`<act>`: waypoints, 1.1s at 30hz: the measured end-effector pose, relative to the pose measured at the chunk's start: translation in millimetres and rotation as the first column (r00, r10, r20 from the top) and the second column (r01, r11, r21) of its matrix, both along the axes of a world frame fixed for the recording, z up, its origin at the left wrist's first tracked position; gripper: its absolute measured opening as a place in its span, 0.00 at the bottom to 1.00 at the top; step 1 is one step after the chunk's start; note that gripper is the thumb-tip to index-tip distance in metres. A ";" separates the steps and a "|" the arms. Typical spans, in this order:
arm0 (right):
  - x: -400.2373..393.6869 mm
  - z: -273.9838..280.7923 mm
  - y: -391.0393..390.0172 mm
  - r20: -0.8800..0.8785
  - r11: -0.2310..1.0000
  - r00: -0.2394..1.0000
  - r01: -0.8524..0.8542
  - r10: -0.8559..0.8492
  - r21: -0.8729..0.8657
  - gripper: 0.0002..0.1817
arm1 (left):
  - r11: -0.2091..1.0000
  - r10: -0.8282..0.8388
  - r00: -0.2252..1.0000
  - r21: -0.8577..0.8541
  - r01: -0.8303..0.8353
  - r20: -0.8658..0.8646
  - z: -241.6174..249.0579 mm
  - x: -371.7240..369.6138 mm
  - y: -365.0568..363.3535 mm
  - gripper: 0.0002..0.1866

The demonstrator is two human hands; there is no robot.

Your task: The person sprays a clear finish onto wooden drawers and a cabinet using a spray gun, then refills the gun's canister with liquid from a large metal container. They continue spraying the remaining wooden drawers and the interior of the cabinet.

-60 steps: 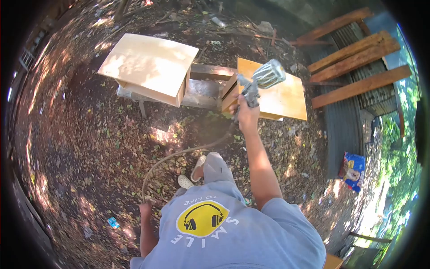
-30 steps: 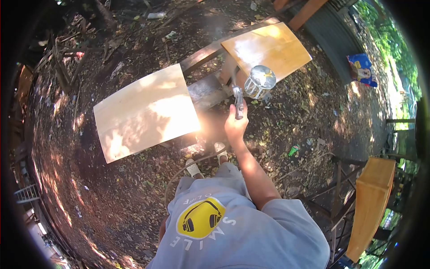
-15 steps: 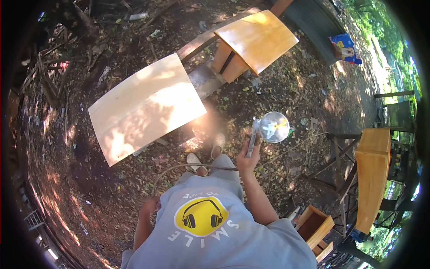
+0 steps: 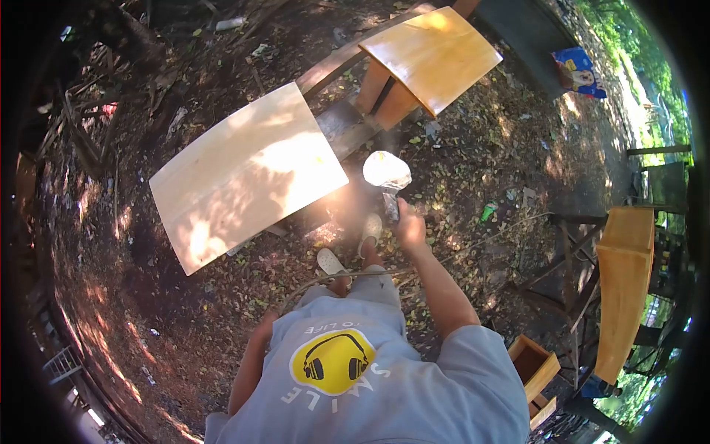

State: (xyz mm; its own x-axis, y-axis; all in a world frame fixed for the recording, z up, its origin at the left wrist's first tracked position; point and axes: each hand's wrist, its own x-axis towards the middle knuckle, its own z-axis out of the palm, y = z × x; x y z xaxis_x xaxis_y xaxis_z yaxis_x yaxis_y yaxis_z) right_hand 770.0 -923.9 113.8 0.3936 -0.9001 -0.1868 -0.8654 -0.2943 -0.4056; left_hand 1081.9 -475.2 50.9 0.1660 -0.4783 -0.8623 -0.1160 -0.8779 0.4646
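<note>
A pale wooden top [image 4: 248, 177] is lying at the left. The person's left hand [image 4: 267, 323] is hovering beside the shirt [image 4: 414, 377], its grip unclear. The spray gun [image 4: 390, 194] is sitting clasped in the right hand [image 4: 411, 228], below the varnished cabinet [image 4: 433, 55].

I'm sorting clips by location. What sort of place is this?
Probably an outdoor woodworking yard: leaf-strewn ground, a pale wooden panel and an orange-topped cabinet on a low support, with trees beyond.
</note>
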 end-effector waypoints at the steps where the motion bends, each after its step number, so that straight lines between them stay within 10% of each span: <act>1: -1.9 -10.0 -3.5 0.034 0.998 0.999 -0.027 0.029 -0.055 0.33 | 0.997 -0.072 0.996 -0.011 0.072 0.047 21.5 -4.3 -10.6 0.18; 8: -7.0 -20.7 -21.7 0.084 0.994 0.992 -0.084 0.089 -0.067 0.31 | 0.997 0.070 0.995 0.040 -0.068 -0.067 23.6 -13.2 -13.5 0.18; 14: -20.4 21.9 -9.2 0.146 0.979 0.989 0.006 0.024 -0.202 0.18 | 0.913 0.408 0.892 0.086 -0.399 -0.193 -89.7 -2.6 28.7 0.18; 17: -28.6 45.5 12.8 0.157 0.967 0.987 0.003 0.038 -0.254 0.27 | 0.994 -0.109 0.994 -0.023 0.108 -0.025 -51.6 -3.2 -8.7 0.22; 20: -0.6 94.5 20.6 0.186 0.970 0.980 -0.019 0.066 -0.244 0.30 | 0.959 -0.282 0.955 0.015 0.282 0.085 18.3 -7.7 -61.9 0.30; 33: 151.0 109.7 -55.6 0.053 0.961 0.995 -0.072 0.089 -0.268 0.28 | 0.941 0.249 0.964 0.213 -0.263 0.093 111.6 -26.2 -92.9 0.26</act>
